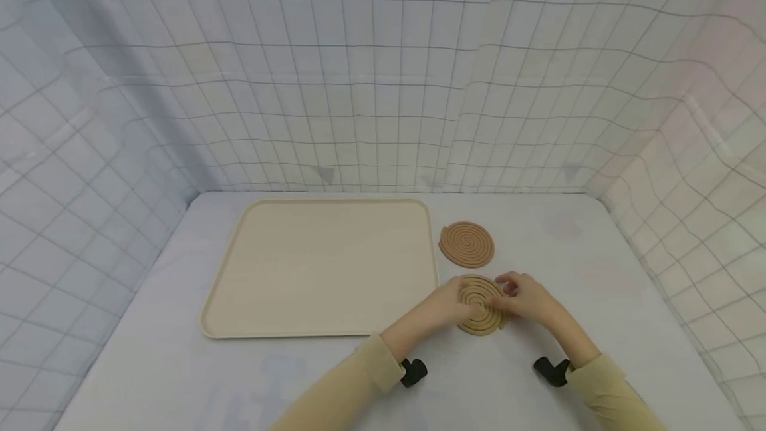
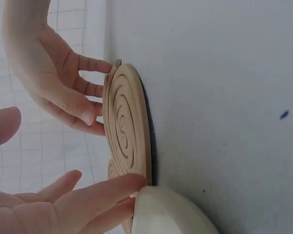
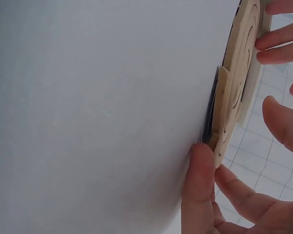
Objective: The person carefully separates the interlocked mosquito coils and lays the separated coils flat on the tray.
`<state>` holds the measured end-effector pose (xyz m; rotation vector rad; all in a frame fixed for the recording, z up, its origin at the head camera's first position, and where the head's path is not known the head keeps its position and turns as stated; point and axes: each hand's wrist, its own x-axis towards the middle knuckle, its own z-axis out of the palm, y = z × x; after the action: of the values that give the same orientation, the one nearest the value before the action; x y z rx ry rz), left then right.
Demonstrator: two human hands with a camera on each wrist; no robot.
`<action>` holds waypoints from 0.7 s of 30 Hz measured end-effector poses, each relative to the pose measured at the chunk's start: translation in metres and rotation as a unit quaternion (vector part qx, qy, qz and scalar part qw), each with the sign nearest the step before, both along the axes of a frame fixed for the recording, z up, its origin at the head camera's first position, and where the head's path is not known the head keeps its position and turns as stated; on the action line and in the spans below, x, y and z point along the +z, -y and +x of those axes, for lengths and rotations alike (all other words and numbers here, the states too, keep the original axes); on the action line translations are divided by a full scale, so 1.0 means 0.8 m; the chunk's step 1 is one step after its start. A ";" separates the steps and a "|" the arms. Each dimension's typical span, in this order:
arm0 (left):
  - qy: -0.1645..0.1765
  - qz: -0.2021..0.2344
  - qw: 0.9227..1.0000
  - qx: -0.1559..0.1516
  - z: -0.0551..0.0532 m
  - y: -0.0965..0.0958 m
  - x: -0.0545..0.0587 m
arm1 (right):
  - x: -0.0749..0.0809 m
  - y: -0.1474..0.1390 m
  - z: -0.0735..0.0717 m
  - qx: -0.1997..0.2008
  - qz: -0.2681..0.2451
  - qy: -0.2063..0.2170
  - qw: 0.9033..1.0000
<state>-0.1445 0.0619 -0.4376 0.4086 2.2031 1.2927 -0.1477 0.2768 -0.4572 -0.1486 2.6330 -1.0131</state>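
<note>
A flat tan disc coiled in a spiral [image 1: 481, 287] lies between both hands, right of the tray. My left hand [image 1: 447, 303] reaches around its left side, and in the left wrist view the extended fingers [image 2: 105, 192] meet its edge. From the opposite side my right hand [image 1: 528, 298] comes to the rim, fingers loosely bent and thumb apart from them. One right fingertip [image 3: 201, 158] is low by the table at the coil's edge in the right wrist view. A second, browner spiral disc [image 1: 467, 245] lies just beyond, untouched.
A large cream tray [image 1: 323, 268] with a raised rim takes up the table's left side, its right edge close to the discs. White curtains with a grid pattern [image 1: 383, 85] enclose the white table [image 1: 574, 238] at the back and sides.
</note>
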 end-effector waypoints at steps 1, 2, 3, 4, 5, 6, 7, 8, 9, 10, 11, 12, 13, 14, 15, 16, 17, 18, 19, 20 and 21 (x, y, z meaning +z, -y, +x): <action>-0.004 0.004 1.000 0.000 0.001 -0.003 0.000 | -0.001 0.000 0.001 -0.003 -0.004 0.003 1.000; -0.007 0.008 1.000 0.002 0.003 -0.007 -0.002 | -0.002 0.001 0.002 -0.005 -0.007 0.006 1.000; -0.010 0.012 1.000 0.006 0.004 -0.009 -0.003 | -0.001 0.001 0.003 -0.005 -0.010 0.008 1.000; -0.011 0.020 1.000 0.013 0.005 -0.011 -0.004 | -0.002 0.002 0.004 -0.006 -0.013 0.008 1.000; -0.013 0.026 0.999 0.021 0.005 -0.013 -0.005 | -0.001 0.002 0.005 -0.010 -0.020 0.012 1.000; -0.013 0.030 0.999 0.031 0.006 -0.015 -0.005 | -0.001 0.003 0.006 -0.017 -0.027 0.017 0.999; -0.013 0.030 0.999 0.042 0.007 -0.016 -0.006 | -0.001 0.003 0.007 -0.025 -0.035 0.023 0.999; -0.011 0.030 0.998 0.053 0.007 -0.018 -0.007 | -0.002 0.004 0.008 -0.027 -0.040 0.024 0.999; -0.007 0.030 0.997 0.064 0.008 -0.018 -0.007 | -0.002 0.004 0.008 -0.033 -0.046 0.027 0.998; -0.004 0.028 0.997 0.075 0.008 -0.019 -0.007 | -0.002 0.004 0.009 -0.040 -0.052 0.031 0.997; -0.003 0.031 0.996 0.084 0.009 -0.020 -0.008 | -0.003 0.003 0.009 -0.050 -0.059 0.036 0.996; -0.001 0.031 0.995 0.094 0.009 -0.021 -0.009 | -0.004 0.003 0.009 -0.056 -0.063 0.039 0.996; -0.005 0.035 0.994 0.102 0.010 -0.022 -0.010 | -0.005 0.002 0.010 -0.061 -0.066 0.042 0.995; -0.005 0.038 0.993 0.112 0.011 -0.022 -0.010 | -0.006 0.001 0.010 -0.066 -0.067 0.044 0.995; -0.008 0.040 0.992 0.121 0.011 -0.023 -0.011 | -0.006 0.000 0.010 -0.075 -0.071 0.048 0.993; -0.011 0.044 0.991 0.130 0.012 -0.023 -0.013 | -0.007 -0.001 0.010 -0.078 -0.071 0.048 0.993; -0.013 0.048 0.989 0.138 0.012 -0.023 -0.013 | -0.007 -0.002 0.011 -0.083 -0.072 0.050 0.993; -0.014 0.052 0.988 0.148 0.012 -0.023 -0.014 | -0.007 -0.004 0.011 -0.086 -0.073 0.053 0.992; -0.012 0.057 0.986 0.157 0.012 -0.023 -0.015 | -0.007 -0.005 0.011 -0.088 -0.075 0.054 0.992; -0.006 0.060 0.984 0.166 0.012 -0.023 -0.016 | -0.007 -0.006 0.011 -0.091 -0.077 0.055 0.991; -0.003 0.065 0.983 0.174 0.011 -0.022 -0.018 | -0.007 -0.007 0.011 -0.090 -0.079 0.056 0.991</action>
<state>-0.1353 0.0796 -0.4516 0.0740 2.2718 1.6234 -0.1386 0.2827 -0.4627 0.1112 2.4981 -1.2514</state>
